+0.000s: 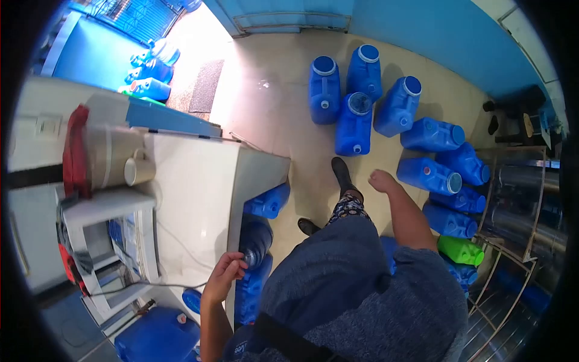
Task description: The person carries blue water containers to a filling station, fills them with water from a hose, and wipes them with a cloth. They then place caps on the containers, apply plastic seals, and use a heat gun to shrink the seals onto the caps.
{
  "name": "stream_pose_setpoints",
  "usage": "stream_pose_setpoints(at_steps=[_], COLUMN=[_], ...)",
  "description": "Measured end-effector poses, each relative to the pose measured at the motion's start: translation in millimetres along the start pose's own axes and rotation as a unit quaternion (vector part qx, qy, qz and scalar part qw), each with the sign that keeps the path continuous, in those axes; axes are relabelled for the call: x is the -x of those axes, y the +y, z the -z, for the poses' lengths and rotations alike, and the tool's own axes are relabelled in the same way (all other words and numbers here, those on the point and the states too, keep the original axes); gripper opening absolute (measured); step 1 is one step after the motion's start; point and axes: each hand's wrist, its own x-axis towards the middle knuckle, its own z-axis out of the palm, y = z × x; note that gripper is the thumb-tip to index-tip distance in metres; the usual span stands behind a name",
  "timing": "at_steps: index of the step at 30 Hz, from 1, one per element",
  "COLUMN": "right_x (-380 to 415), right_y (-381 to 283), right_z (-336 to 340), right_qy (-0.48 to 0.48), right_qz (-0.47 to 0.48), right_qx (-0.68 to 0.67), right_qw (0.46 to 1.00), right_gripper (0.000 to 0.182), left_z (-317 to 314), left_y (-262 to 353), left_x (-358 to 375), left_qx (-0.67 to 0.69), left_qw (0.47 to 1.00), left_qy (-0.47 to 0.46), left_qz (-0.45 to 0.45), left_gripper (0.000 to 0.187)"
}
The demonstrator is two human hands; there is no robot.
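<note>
My left hand (pixel 224 276) is beside the edge of the white counter (pixel 196 199), its fingers curled together with nothing showing in them. Its fingertips overlap a round, see-through blue water bottle (pixel 256 238) standing under the counter. Out over the tiled floor, my right hand (pixel 384 180) is closed in a loose fist, and no object shows in it. The nearest thing to it is a blue water jug (pixel 431 174) to its right. Ahead of my boot (pixel 341 174) stands another blue jug (pixel 353 133) with a wide round cap.
More blue jugs stand ahead and along the right, with one green jug (pixel 461 250) among them. A metal rack (pixel 512 199) is at the right. On the left are a mug (pixel 139 169) and a white stool (pixel 108 208). Further jugs (pixel 151 88) stand by the bright doorway.
</note>
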Motion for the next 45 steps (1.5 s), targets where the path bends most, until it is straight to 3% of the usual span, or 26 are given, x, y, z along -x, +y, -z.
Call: stream_pose_setpoints(at_steps=[2, 3, 5, 6, 9, 11, 15, 17, 18, 20, 23, 26, 30, 32, 36, 38, 40, 45], right_x=[-28.2, -35.5, -131.6, -168.2, -239.4, -280.7, -343.9, -335.8, -324.3, -324.0, -292.8, -253.0, -179.4, -143.3, -105.9, -92.0, -74.2, -57.3], right_y=[-28.5, 8.7, 30.0, 47.3, 65.9, 81.4, 102.9, 97.5, 98.9, 107.8, 99.6, 101.0, 96.2, 94.5, 69.2, 81.0, 82.2, 67.0], right_z=[31.1, -16.6, 16.5, 47.5, 33.2, 10.3, -36.3, -13.3, -18.2, -0.6, 29.6, 57.2, 74.9, 88.7, 133.9, 127.4, 140.1, 189.5], right_qy=[0.125, 0.022, 0.137, 0.142, 0.173, 0.233, 0.307, 0.08, 0.074, 0.127, 0.109, 0.056, 0.052, 0.024, -0.128, -0.155, -0.174, -0.147], right_qz=[-0.103, -0.117, -0.117, -0.113, -0.174, -0.211, -0.195, -0.265, -0.266, -0.271, -0.271, -0.259, -0.302, -0.267, -0.361, -0.393, -0.411, -0.39], right_qx=[-0.077, -0.118, -0.186, -0.178, -0.199, -0.196, -0.243, -0.494, -0.489, -0.462, -0.468, -0.43, -0.335, -0.252, -0.174, -0.279, -0.325, -0.308], right_qw=[0.984, 0.986, 0.966, 0.967, 0.949, 0.929, 0.899, 0.824, 0.827, 0.835, 0.834, 0.863, 0.891, 0.93, 0.907, 0.863, 0.834, 0.855], right_gripper=[0.037, 0.037, 0.042, 0.042, 0.046, 0.051, 0.053, 0.052, 0.052, 0.03, 0.025, 0.022, 0.031, 0.038, 0.031, 0.022, 0.022, 0.021], left_z=[3.9, -42.5, -54.4, -66.3, -74.7, -86.0, -98.6, -98.1, -99.8, -103.5, -96.6, -80.2, -50.2, -38.2, -12.2, -3.9, 8.5, 71.0], left_y=[-17.3, 23.9, 27.5, 21.4, 9.8, 10.3, 18.8, 20.2, 23.8, 40.5, 100.7, 152.8, 216.4, 265.0, 338.1, 362.2, 374.8, 396.9], left_x=[-30.2, -21.0, -79.9, -111.4, -126.9, -129.1, -138.0, -148.3, -149.6, -169.3, -183.9, -201.6, -230.7, -254.0, -313.4, -350.7, -394.1, -522.2], left_qx=[0.039, 0.023, 0.06, 0.038, -0.063, -0.077, -0.063, -0.039, -0.015, 0.036, 0.07, 0.089, 0.095, 0.076, 0.032, -0.034, -0.015, -0.09], left_qw=[0.998, 0.989, 0.971, 0.967, 0.935, 0.926, 0.911, 0.919, 0.93, 0.939, 0.949, 0.975, 0.994, 0.996, 0.999, 0.999, 0.998, 0.985], left_qy=[0.03, 0.062, 0.146, 0.172, 0.198, 0.203, 0.211, 0.202, 0.179, 0.167, 0.136, 0.088, -0.015, -0.038, -0.025, 0.039, 0.05, 0.146], left_qz=[0.03, 0.135, 0.182, 0.182, 0.288, 0.31, 0.349, 0.336, 0.32, 0.298, 0.276, 0.182, 0.047, 0.007, -0.017, 0.008, 0.027, 0.032], left_gripper=[0.034, 0.034, 0.033, 0.035, 0.037, 0.035, 0.033, 0.033, 0.032, 0.032, 0.036, 0.042, 0.043, 0.042, 0.042, 0.042, 0.041, 0.052])
